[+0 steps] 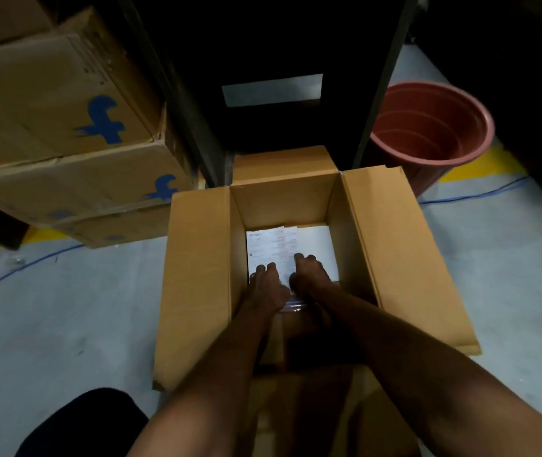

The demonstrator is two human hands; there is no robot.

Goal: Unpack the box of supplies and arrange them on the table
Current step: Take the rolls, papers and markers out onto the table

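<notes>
An open cardboard box (197,275) stands on the grey floor with its flaps spread out. At its bottom lies a white printed sheet (272,245) over a white pack (317,245) that looks wrapped in clear plastic. Both my arms reach down into the box. My left hand (264,285) rests on the near left part of the sheet, fingers curled down. My right hand (309,275) lies beside it on the sheet, fingertips pressed on the paper. Whether the hands grip the pack is hidden.
Stacked cardboard cartons (65,127) with blue logos stand at the left. A dark metal rack (272,77) rises behind the box. A red-brown plastic bucket (428,127) stands at the right. A blue cable (22,268) runs across the floor. My dark-clothed knee (81,423) is bottom left.
</notes>
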